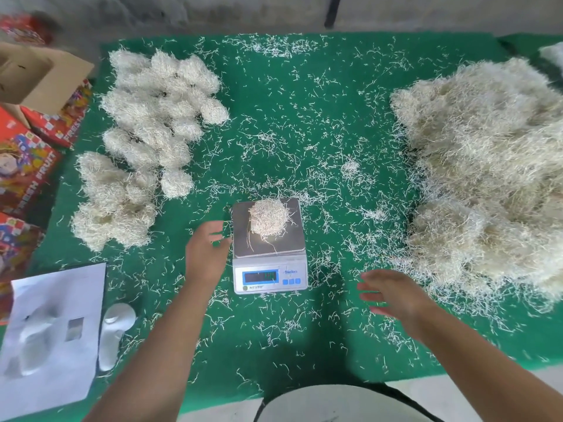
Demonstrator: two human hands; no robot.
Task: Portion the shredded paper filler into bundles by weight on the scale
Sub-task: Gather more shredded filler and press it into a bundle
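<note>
Both hands hovered open and empty, left hand (pixel 204 254) beside the boxy scale (pixel 269 257), right hand (pixel 396 295) blurry. A fluffy round paper wad (pixel 268 220) sat on its steel pan, mid-bench, green felt (pixel 304 117). Finished bundles (pixel 152 117) filled the far-left corner, a big shaggy pile (pixel 487 172) the right edge.

Green-covered table (pixel 304 123), grey wall (pixel 182 13)

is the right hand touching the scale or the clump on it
Apart. The head view shows green mat between the right hand and the scale; the clump sits alone on the pan.
</note>
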